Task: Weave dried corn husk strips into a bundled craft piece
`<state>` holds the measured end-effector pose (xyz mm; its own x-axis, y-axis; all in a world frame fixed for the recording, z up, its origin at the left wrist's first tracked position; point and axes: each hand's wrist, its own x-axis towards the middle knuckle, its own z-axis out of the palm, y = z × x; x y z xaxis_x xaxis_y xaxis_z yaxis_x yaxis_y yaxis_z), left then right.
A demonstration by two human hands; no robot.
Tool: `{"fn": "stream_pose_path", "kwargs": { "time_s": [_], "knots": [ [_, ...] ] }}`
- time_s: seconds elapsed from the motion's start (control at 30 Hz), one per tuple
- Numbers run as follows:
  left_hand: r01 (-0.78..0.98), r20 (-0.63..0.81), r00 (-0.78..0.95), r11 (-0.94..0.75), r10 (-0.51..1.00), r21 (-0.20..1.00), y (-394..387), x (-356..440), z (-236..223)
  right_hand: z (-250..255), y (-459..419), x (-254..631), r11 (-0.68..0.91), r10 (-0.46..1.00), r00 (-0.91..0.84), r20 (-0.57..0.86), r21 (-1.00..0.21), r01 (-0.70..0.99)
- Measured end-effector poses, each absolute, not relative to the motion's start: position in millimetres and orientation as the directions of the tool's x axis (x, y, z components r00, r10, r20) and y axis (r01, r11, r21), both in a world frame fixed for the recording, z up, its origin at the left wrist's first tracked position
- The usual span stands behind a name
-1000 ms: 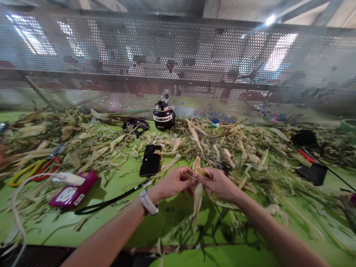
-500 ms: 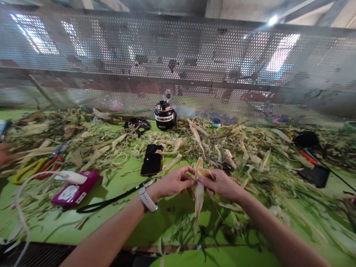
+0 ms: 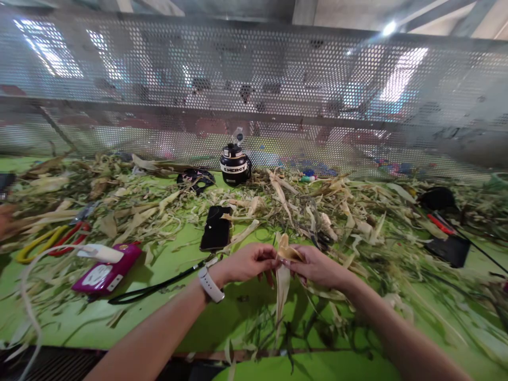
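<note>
Between my two hands is a pale, dry corn husk (image 3: 282, 288), its long tapered end hanging down over the table and its top folded over. My left hand (image 3: 253, 263), with a white watch (image 3: 211, 284) on the wrist, pinches the husk's left edge. From the right, my right hand (image 3: 319, 267) grips the folded part with the thumb toward the middle. Fingertips of both hands almost meet on the husk. Shredded husk strips (image 3: 273, 330) lie beneath it near the table's front edge.
Heaped husks (image 3: 341, 198) cover the green table (image 3: 166, 330). A black phone (image 3: 216, 230), black jug (image 3: 235, 165), purple power bank (image 3: 105, 272) with a white cable, and scissors (image 3: 51, 243) lie around. A perforated metal screen (image 3: 254, 69) stands behind. Another person's hand (image 3: 6, 221) shows far left.
Both hands have dropped slightly with the husk, and its folded top sits lower. My left fingers have curled in closer to the husk.
</note>
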<state>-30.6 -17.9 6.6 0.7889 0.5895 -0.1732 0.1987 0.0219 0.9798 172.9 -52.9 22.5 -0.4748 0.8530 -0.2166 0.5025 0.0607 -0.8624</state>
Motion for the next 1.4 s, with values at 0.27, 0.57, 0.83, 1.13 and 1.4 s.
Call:
{"fn": "stream_pose_path", "kwargs": {
  "time_s": [0.27,0.57,0.83,1.13,1.4],
  "knots": [
    [0.167,-0.148,0.808,0.018,0.570,0.986,-17,-31,10,33,-54,171,0.191,0.836,-0.527,-0.151,-0.820,0.539],
    [0.233,-0.086,0.762,-0.149,0.641,0.961,-21,-32,11,29,-57,169,0.168,0.882,-0.451,-0.133,-0.807,0.566],
    [0.186,-0.199,0.794,0.082,0.574,0.979,-21,-31,12,26,-56,171,0.116,0.835,-0.510,-0.207,-0.839,0.531],
    [0.258,-0.171,0.768,-0.055,0.617,0.964,-24,-30,13,36,-58,166,0.263,0.848,-0.504,-0.164,-0.695,0.669],
    [0.333,-0.055,0.710,-0.266,0.702,0.905,-32,-27,19,32,-59,162,0.316,0.897,-0.440,-0.049,-0.624,0.715]
  ]
}}
